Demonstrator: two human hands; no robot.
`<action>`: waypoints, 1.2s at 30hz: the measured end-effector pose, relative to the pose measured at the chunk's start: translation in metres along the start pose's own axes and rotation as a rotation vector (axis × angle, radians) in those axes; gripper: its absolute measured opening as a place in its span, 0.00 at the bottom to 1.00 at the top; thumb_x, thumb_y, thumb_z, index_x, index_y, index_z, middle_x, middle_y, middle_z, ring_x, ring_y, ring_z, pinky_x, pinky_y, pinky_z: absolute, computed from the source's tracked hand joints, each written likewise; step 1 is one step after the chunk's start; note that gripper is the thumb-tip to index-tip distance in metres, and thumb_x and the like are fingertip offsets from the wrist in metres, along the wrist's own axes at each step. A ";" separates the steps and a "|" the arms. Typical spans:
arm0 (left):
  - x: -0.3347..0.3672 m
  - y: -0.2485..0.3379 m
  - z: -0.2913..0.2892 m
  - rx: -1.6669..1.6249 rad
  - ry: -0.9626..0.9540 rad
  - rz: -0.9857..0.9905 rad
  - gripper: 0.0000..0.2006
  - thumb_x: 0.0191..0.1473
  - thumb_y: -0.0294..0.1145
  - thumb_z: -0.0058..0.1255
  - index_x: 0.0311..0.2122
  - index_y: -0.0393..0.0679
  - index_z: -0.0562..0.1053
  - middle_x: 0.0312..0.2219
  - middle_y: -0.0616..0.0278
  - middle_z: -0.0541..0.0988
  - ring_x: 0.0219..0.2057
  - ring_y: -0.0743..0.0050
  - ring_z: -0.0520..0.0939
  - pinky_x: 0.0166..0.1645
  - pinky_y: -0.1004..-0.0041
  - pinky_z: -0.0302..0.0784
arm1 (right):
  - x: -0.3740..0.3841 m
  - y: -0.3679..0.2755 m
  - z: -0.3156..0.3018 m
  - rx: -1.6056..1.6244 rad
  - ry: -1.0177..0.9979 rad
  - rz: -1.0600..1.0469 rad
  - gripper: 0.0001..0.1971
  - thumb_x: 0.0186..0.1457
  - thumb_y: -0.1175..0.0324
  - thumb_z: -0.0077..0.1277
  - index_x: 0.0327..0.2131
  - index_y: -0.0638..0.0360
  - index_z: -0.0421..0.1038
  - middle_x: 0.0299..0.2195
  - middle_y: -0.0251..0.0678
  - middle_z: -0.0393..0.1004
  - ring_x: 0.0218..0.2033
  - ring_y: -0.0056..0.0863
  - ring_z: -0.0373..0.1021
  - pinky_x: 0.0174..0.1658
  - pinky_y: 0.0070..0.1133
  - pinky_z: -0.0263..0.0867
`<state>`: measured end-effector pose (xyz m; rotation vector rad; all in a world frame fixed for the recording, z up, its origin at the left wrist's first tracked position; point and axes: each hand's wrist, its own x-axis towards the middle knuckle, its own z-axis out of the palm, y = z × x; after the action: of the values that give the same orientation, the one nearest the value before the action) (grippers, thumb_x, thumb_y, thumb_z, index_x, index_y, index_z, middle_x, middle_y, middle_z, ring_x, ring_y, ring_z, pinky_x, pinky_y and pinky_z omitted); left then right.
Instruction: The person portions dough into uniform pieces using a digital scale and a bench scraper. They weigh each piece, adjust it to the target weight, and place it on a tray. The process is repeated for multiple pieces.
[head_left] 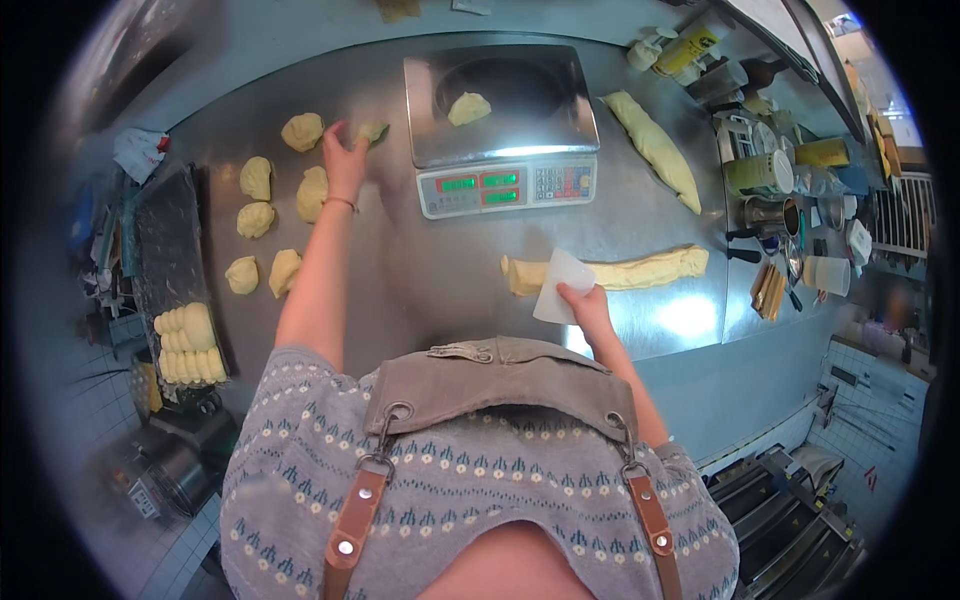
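My left hand (346,165) reaches to the back left of the steel table, its fingers closed against a small piece of dough (374,132); motion blurs the grip. Loose dough lumps lie around that arm, among them a lump (302,132) just left of the fingers. My right hand (590,304) grips a white dough scraper (562,280), held across the left part of a long dough roll (650,270). A digital scale (508,186) with a steel pan stands between and beyond my hands. On its pan sits one small dough piece (468,109).
A second dough roll (655,148) lies slantwise right of the scale. At the left edge, a dark tray (172,235) holds rows of shaped dough. Containers, a metal pitcher (770,214) and brushes (768,290) crowd the right side.
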<state>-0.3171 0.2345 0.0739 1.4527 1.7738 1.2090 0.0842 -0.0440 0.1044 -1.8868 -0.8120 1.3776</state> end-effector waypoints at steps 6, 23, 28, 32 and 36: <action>-0.161 0.025 0.026 -0.046 -0.531 0.152 0.11 0.54 0.24 0.48 0.43 0.43 0.73 0.35 0.62 0.78 0.34 0.76 0.80 0.43 0.73 0.75 | -0.022 -0.028 -0.003 -0.962 0.288 -0.479 0.07 0.50 0.65 0.54 0.29 0.57 0.73 0.27 0.43 0.75 0.26 0.42 0.74 0.27 0.34 0.70; -0.137 0.159 0.243 0.346 -0.660 0.815 0.09 0.53 0.29 0.49 0.41 0.45 0.74 0.39 0.59 0.74 0.44 0.58 0.73 0.50 0.64 0.71 | -0.107 -0.122 -0.103 -0.752 0.666 -0.891 0.04 0.46 0.73 0.59 0.25 0.56 0.72 0.23 0.35 0.74 0.20 0.33 0.71 0.22 0.24 0.66; -0.174 0.166 0.139 -0.013 -0.639 0.267 0.11 0.57 0.37 0.49 0.35 0.40 0.76 0.33 0.55 0.76 0.36 0.53 0.75 0.45 0.61 0.73 | -0.078 -0.102 -0.106 -0.414 0.391 -0.599 0.06 0.50 0.69 0.57 0.29 0.61 0.76 0.25 0.43 0.76 0.25 0.40 0.74 0.29 0.28 0.70; -0.229 0.069 0.113 0.149 -0.585 0.139 0.08 0.56 0.28 0.52 0.40 0.41 0.75 0.34 0.54 0.78 0.35 0.61 0.79 0.41 0.69 0.75 | -0.011 -0.017 -0.065 -0.513 0.025 -0.323 0.16 0.50 0.58 0.55 0.34 0.62 0.77 0.27 0.53 0.76 0.30 0.52 0.74 0.35 0.38 0.70; -0.272 0.040 0.122 0.200 -0.421 0.205 0.12 0.53 0.24 0.51 0.44 0.42 0.75 0.37 0.54 0.79 0.39 0.55 0.80 0.46 0.64 0.76 | -0.011 0.002 -0.023 -0.611 -0.075 -0.308 0.17 0.49 0.57 0.56 0.34 0.64 0.77 0.27 0.53 0.77 0.31 0.51 0.74 0.35 0.35 0.70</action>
<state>-0.1220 0.0120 0.0193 1.8814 1.5140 0.7554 0.1038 -0.0573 0.1148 -2.0284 -1.6297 1.0835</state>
